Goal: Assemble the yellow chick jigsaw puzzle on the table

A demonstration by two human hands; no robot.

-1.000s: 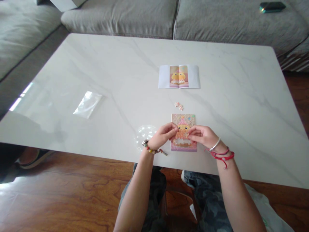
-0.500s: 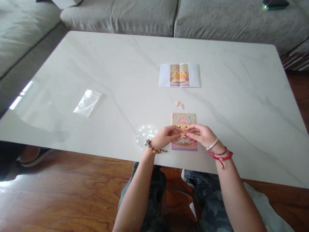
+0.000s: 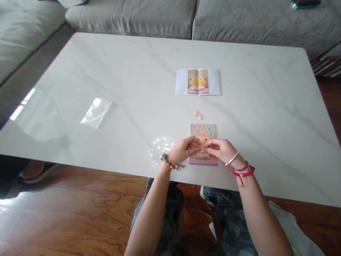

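A small jigsaw puzzle (image 3: pixel 203 161) with a yellow cartoon figure lies near the table's front edge, mostly assembled. Over its middle, my left hand (image 3: pixel 184 148) is closed in a pinch from the left. My right hand (image 3: pixel 220 147) pinches from the right, its fingertips almost meeting the left ones. Between the fingertips is a small pale puzzle piece (image 3: pixel 203 150), partly covered by the fingers. Just beyond the puzzle's far edge sits a little cluster of loose puzzle pieces (image 3: pixel 198 115). The hands hide part of the puzzle's centre.
A creased paper with the printed picture (image 3: pixel 198 82) lies farther back on the white marbled table (image 3: pixel 138 71). Left of the puzzle is a clear round plastic item (image 3: pixel 161 149); a clear plastic bag (image 3: pixel 96 113) lies farther left. A grey sofa (image 3: pixel 133 17) borders the far side.
My right hand has shifted slightly left, bringing its fingertips closer to those of my left hand. The left hand stays nearly in place, and the view has tilted very slightly.
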